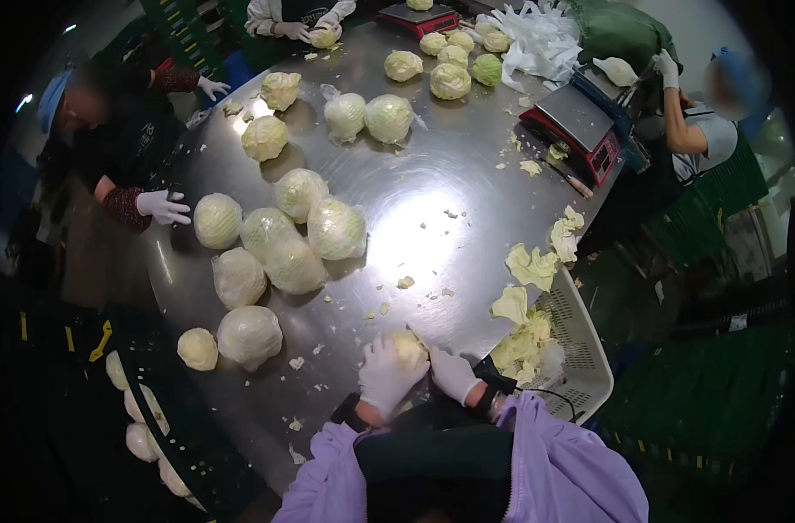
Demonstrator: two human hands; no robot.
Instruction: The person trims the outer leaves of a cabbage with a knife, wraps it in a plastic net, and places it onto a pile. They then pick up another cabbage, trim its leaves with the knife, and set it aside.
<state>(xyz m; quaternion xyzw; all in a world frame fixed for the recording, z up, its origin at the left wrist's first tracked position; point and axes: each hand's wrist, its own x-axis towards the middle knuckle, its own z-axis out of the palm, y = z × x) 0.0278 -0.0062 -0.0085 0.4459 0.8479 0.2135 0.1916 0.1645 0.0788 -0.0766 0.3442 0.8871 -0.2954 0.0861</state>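
At the table's near edge, my gloved left hand (pixel 387 375) is wrapped around a small, pale, trimmed cabbage (pixel 409 349) and steadies it on the metal. My gloved right hand (pixel 453 376) is closed close against the cabbage's right side. Something thin and dark shows at its fingertips, too small to name. Wrapped cabbages (pixel 250 337) sit in a group to the left, with an unwrapped cabbage (pixel 197 349) beside them. Leaf scraps (pixel 405 282) are scattered on the steel ahead of my hands.
A white basket (pixel 589 357) of cabbage leaves (pixel 524 344) stands at my right. Beyond are a scale (pixel 576 118), a knife (pixel 579 185), white bags (pixel 537 39) and more cabbages (pixel 450 80). Co-workers stand around the steel table (pixel 450 166). A dark crate (pixel 166 436) holds wrapped cabbages.
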